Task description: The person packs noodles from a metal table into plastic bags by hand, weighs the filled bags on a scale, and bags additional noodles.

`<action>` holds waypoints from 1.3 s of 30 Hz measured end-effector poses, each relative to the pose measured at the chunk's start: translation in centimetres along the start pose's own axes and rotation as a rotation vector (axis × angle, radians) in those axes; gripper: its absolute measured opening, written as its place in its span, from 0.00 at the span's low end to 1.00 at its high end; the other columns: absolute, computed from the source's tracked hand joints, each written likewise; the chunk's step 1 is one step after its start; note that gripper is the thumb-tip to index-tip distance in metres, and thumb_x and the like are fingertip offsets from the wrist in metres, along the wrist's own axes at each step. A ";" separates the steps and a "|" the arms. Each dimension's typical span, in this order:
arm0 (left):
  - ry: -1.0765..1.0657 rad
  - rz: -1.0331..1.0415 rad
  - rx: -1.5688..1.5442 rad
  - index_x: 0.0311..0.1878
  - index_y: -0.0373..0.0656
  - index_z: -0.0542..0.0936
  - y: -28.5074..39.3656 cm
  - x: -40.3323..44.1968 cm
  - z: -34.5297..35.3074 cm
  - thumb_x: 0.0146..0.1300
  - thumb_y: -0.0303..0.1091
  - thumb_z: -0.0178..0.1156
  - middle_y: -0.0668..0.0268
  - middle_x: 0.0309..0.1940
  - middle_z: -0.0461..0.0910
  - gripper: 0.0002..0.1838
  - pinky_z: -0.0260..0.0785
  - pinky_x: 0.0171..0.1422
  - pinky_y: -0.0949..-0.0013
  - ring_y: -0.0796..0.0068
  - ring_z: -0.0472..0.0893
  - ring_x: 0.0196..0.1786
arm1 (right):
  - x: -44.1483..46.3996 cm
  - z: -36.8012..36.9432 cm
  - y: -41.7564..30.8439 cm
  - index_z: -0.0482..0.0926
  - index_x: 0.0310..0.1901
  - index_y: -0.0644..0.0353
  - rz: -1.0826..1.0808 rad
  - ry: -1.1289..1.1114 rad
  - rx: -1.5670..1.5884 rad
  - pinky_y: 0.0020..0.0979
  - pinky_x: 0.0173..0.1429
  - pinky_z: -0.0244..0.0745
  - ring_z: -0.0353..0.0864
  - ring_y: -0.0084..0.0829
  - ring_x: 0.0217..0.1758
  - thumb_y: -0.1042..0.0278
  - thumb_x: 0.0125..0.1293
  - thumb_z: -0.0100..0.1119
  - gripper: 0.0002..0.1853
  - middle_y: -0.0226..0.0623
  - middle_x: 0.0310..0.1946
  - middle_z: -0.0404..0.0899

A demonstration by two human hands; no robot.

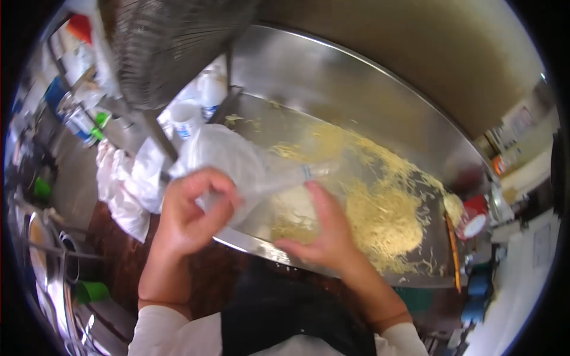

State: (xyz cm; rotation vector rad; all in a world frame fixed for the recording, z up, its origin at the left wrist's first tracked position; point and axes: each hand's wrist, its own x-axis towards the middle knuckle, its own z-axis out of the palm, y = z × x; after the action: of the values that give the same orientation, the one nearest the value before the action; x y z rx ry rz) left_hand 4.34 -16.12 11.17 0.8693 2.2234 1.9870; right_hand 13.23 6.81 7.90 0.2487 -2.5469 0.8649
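Note:
A thin clear plastic bag (273,184), blurred by motion, stretches from my left hand toward the right over the metal tray. My left hand (199,210) is curled, with thumb and forefinger pinched on one end of the bag. My right hand (329,234) has its thumb and fingers spread apart, and a fingertip comes close to the bag's far end; whether it touches is unclear. Beyond and below the hands, a heap of pale yellow shredded noodle-like strands (386,219) lies in the tray (356,71).
A fan (172,53) in a wire cage stands at upper left. Below it are white plastic bags (122,184) and white containers (211,92). An orange stick (453,252) leans at the tray's right end beside a red-and-white container (474,222). A green container (92,292) is at lower left.

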 end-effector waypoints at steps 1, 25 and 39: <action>-0.212 -0.003 -0.114 0.33 0.38 0.78 -0.2 -0.1 0.6 0.53 0.20 0.62 0.66 0.31 0.79 0.05 0.66 0.42 0.75 0.79 0.77 0.36 | 0.6 0.7 -0.4 0.69 0.62 0.65 -0.048 -0.079 0.044 0.36 0.61 0.70 0.75 0.43 0.59 0.59 0.52 0.72 0.37 0.52 0.56 0.74; -0.232 -0.099 -0.372 0.52 0.40 0.75 -11.0 1.6 27.2 0.59 0.22 0.57 0.59 0.48 0.80 0.16 0.69 0.60 0.66 0.67 0.79 0.53 | -13.5 -8.2 14.5 0.71 0.56 0.61 0.810 0.360 1.281 0.31 0.57 0.72 0.77 0.27 0.51 0.62 0.69 0.55 0.18 0.36 0.48 0.78; 0.166 -0.523 -0.225 0.39 0.46 0.75 -5.6 -0.6 26.4 0.56 0.22 0.59 0.73 0.29 0.76 0.09 0.69 0.32 0.77 0.83 0.75 0.29 | -18.1 -15.9 37.9 0.75 0.54 0.56 0.587 -0.272 -0.273 0.41 0.57 0.72 0.73 0.48 0.58 0.65 0.42 0.72 0.33 0.51 0.57 0.71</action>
State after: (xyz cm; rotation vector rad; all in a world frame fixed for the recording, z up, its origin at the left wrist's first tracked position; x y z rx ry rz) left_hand 12.87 7.36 0.96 0.0829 1.9693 2.0332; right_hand 23.39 47.02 -9.45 -0.5261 -3.0089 0.6928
